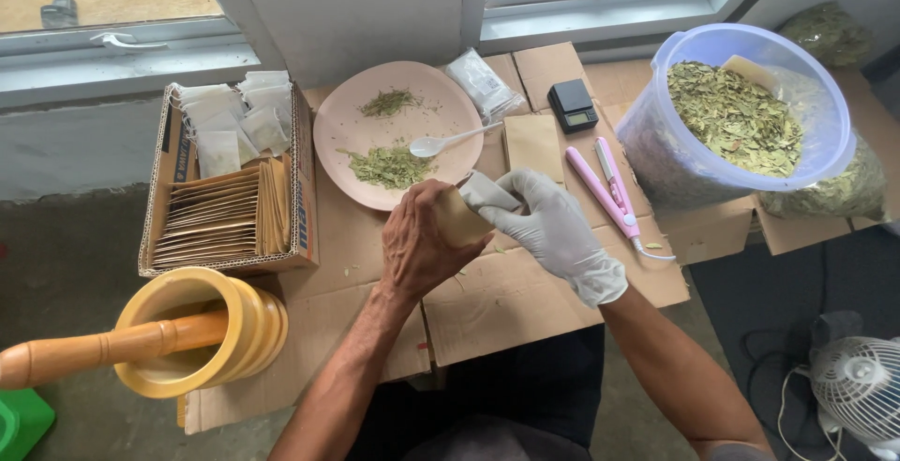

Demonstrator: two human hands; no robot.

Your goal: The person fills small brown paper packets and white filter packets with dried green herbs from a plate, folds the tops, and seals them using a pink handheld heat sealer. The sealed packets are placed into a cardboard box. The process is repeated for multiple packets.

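- Near the middle of the flattened cardboard sheet [506, 302], just off the pink plate's near rim: a small brown paper pouch [459, 222], held upright in the bare left hand [422, 245], whose fingers are wrapped around it from the left side.
- Right hand [558, 231], in a pale glove: fingertips are pinched on a white filter sachet [487, 189] at the pouch's mouth; the sachet appears partly entered, though how deep cannot be told.
- Handling, as a judgement: the pouch mouth is best kept bowed open by light pressure from the left hand, and the sachet fed in flat and straight so that its corners are not folded or its seam torn.
- Pink plate [398, 133], toward the far edge of the cardboard: two small heaps of crushed green leaf are carried, with a white plastic spoon [450, 141] resting on its right side.
- Cardboard box [230, 180], at the left edge: filled white sachets are stacked at the back, flat brown pouches at the front.
- Pink heat sealer [605, 189], right of the hands, lying open; a spare brown pouch [532, 147] and a small black scale [573, 105] lie beyond it.
- Clear plastic tub [741, 110], at the far right corner, tilted, full of dried green leaves.
- Yellow mortar with wooden pestle [178, 334], at the near left corner.
- White fan [858, 386], on the floor to the right.
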